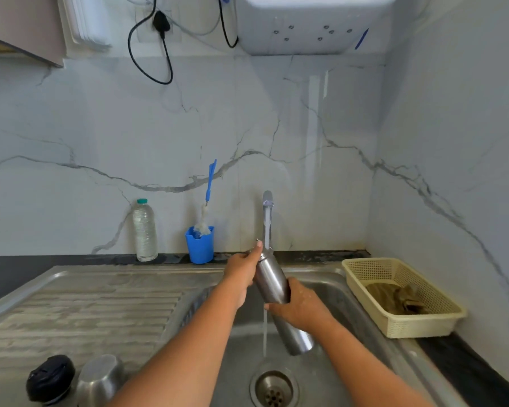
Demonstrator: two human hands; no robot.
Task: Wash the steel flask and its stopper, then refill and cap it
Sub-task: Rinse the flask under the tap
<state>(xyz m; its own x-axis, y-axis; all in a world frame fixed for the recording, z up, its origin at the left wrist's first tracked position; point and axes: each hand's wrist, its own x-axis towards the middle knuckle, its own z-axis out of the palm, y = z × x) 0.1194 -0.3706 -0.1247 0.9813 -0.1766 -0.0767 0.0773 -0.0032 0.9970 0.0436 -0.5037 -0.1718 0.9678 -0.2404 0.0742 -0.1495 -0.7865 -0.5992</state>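
The steel flask (272, 282) is held tilted over the sink basin (241, 342), its mouth up under the running tap (267, 207). My left hand (241, 270) grips the flask near its neck, one finger raised beside the mouth. My right hand (299, 306) wraps around the flask's lower body. Water streams from the tap past the flask toward the drain (274, 389). A black stopper (50, 380) and a steel cap (100, 380) sit on the drainboard at the lower left.
A blue cup (200, 245) holding a bottle brush (207, 201) and a plastic water bottle (144, 230) stand at the back of the counter. A cream basket (400, 295) with a cloth sits right of the sink. The ribbed drainboard (86, 306) lies left.
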